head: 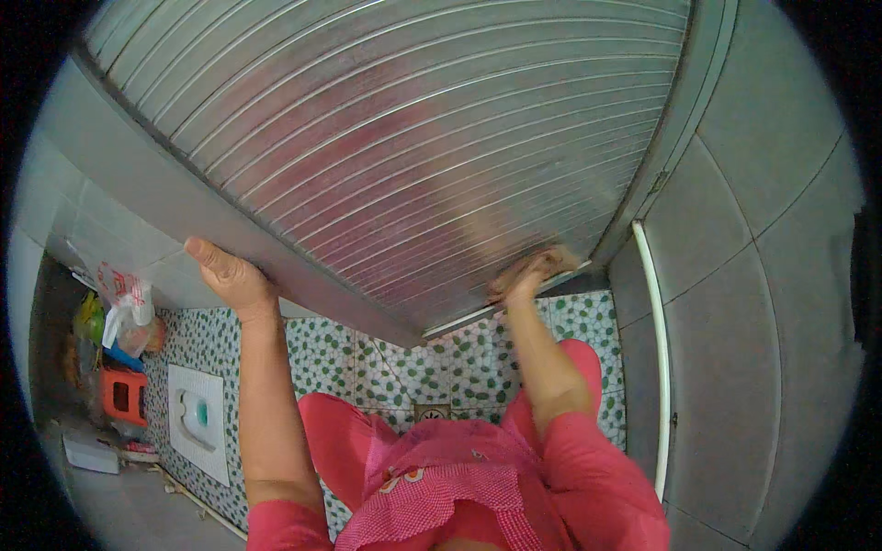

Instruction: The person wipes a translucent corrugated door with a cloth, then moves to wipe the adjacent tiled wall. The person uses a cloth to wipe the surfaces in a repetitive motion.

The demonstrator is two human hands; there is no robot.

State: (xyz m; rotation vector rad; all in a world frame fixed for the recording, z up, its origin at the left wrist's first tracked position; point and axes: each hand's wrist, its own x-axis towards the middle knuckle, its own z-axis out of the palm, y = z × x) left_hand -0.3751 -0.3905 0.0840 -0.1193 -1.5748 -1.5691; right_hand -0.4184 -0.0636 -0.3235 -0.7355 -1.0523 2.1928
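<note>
In front of me stands a door with a glossy, ribbed translucent panel (386,151) in a grey metal frame. My left hand (238,279) holds the door's outer edge (303,268), thumb up and the other fingers hidden behind it. Low on the panel, near its bottom rail (468,321), my right hand (534,272) is pressed against the ribbed surface. Blur and the panel's reflection hide whether that hand has a cloth or anything else in it. My pink clothes and arm reflect dimly in the panel.
A squat toilet (198,423) is set in the pebble-patterned floor (324,351) at left. Beside it are an orange plastic stool (124,396) and plastic bags (127,303). A floor drain (432,412) lies before me; a white pipe (658,358) runs along the right wall.
</note>
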